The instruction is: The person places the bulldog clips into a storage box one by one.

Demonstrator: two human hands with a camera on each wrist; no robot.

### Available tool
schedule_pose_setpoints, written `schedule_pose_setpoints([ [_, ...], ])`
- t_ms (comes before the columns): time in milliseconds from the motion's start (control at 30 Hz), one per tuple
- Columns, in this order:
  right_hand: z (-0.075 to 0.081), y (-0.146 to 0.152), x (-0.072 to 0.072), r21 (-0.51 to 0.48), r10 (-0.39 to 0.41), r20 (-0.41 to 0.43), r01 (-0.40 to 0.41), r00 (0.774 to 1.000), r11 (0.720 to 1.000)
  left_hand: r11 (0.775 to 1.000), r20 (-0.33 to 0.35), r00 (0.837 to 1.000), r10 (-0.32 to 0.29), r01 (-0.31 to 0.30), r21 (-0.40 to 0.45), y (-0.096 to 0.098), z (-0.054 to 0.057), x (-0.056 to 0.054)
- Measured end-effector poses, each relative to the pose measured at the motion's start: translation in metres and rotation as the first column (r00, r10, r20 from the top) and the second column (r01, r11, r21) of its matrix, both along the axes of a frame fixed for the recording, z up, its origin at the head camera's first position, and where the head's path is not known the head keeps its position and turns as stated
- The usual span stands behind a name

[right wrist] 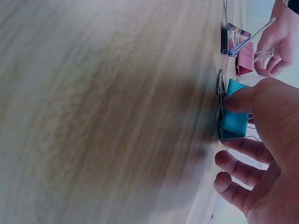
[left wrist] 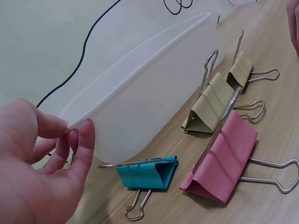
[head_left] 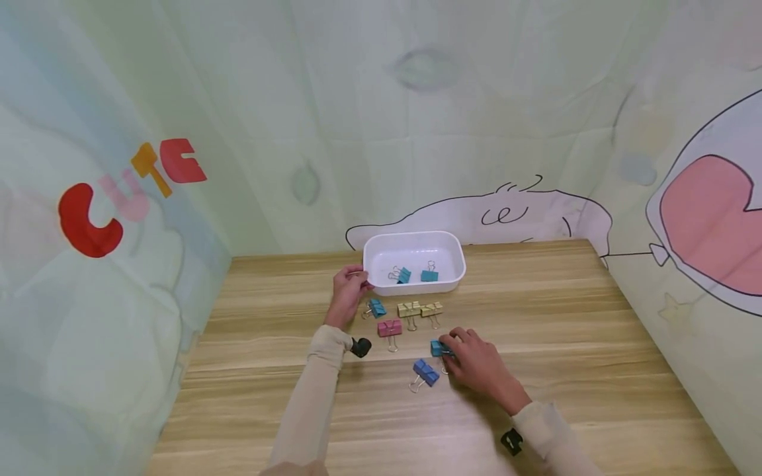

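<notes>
My left hand (head_left: 346,296) pinches the left rim of a white plastic tray (head_left: 417,289) between thumb and fingers. Two teal binder clips (head_left: 430,276) lie inside it. At the right, my right hand (head_left: 481,365) grips another teal binder clip (right wrist: 234,122), its thumb across the clip's side. A blue binder clip (head_left: 426,372) lies just left of that hand. Nearest to the left hand on the table are a teal binder clip (left wrist: 145,175) and a pink binder clip (left wrist: 224,161). Two yellow binder clips (head_left: 409,309) stand side by side in front of the tray.
The wooden table (head_left: 268,396) carries everything. Its back edge meets a printed curtain (head_left: 357,132), close behind the tray. More printed cloth (head_left: 702,344) rises along the right side. A black wrist mount (head_left: 360,347) sits by the left sleeve.
</notes>
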State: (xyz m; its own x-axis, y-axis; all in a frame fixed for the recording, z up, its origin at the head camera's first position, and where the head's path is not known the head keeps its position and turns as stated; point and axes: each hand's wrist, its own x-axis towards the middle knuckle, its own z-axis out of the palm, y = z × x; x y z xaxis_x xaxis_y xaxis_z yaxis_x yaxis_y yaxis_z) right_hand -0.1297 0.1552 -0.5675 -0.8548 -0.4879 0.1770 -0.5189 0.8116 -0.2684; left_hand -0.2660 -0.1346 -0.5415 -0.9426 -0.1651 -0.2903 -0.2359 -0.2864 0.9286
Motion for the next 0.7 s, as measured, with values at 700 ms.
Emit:
schedule_pose_setpoints([
  [700, 0.007, 0.001, -0.011, -0.036, -0.020, 0.027, 0.021, 0.999, 0.999, 1.000, 0.011, 1.000, -0.010, 0.010, 0.000, 0.000, 0.002, 0.001],
])
